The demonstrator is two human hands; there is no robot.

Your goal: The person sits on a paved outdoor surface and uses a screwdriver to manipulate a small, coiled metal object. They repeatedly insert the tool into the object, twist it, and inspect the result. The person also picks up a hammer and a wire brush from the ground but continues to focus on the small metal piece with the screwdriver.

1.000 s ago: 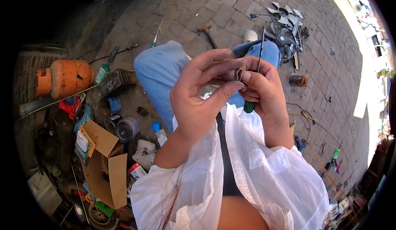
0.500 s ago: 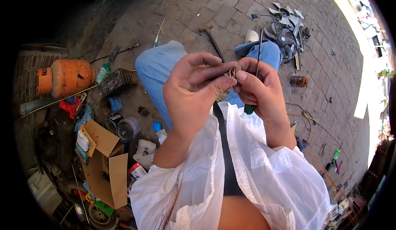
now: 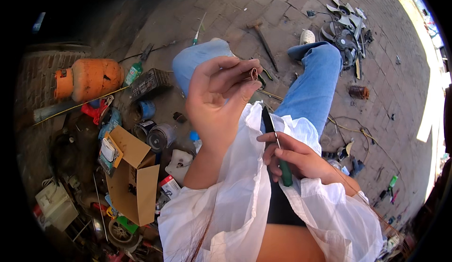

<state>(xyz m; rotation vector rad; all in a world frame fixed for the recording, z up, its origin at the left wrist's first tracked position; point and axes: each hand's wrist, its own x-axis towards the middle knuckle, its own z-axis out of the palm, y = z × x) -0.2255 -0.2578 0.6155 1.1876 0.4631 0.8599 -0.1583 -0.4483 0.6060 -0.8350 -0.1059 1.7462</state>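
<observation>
Between the thumb and fingers of my left hand (image 3: 217, 92), raised above my lap, is a small ring-like metal part (image 3: 254, 74) with a reddish-brown inside. Its exact kind I cannot make out. Lower and to the right, close to my waist, my right hand (image 3: 306, 159) is closed around a screwdriver (image 3: 285, 171) with a green handle and a thin metal shaft. The shaft points up and slightly left, apart from the ring-like part. My fingers partly cover the handle.
Beyond my knees a hammer (image 3: 263, 45) lies on the brick paving, with fan parts (image 3: 346, 41) farther right. To my left are an orange gas cylinder (image 3: 96, 79), a battery-like black box (image 3: 149, 84), paint cans (image 3: 160, 137) and an open cardboard box (image 3: 146, 191).
My right hand has moved away from the ring-like part, down toward my waist, with the screwdriver still in it. The left hand keeps its grip on the part.
</observation>
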